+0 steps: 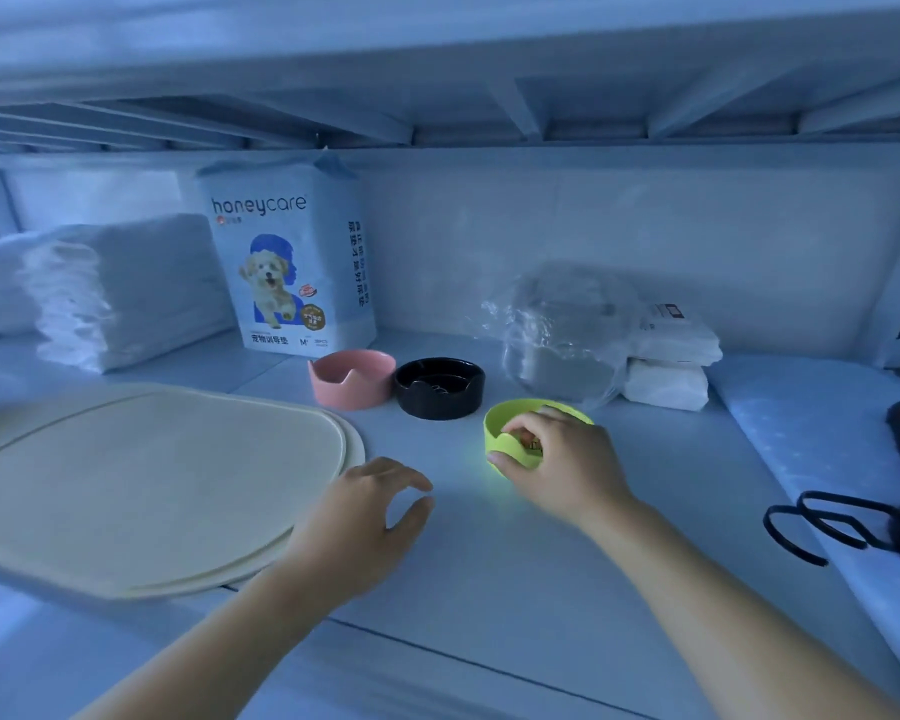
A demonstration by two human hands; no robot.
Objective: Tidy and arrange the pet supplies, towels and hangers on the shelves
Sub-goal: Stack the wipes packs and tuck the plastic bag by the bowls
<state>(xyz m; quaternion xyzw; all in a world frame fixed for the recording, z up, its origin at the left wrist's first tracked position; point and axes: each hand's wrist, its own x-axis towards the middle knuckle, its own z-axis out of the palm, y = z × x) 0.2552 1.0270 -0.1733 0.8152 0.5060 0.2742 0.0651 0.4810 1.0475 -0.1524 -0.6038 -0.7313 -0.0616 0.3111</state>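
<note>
1. On the shelf (489, 574), the right hand (559, 462) gripped the rim of the green bowl (505, 426), just beside the black bowl (440, 387).
2. The left hand (365, 517) hovered loosely spread, holding nothing, by the beige mat (152, 475).

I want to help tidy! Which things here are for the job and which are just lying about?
For the job: green bowl in the right hand, pink bowl, black bowl, cream mats, puppy pad pack, folded white stack, black loops (maybe hangers).
Just lying about: clear plastic bag, white packets.
</note>
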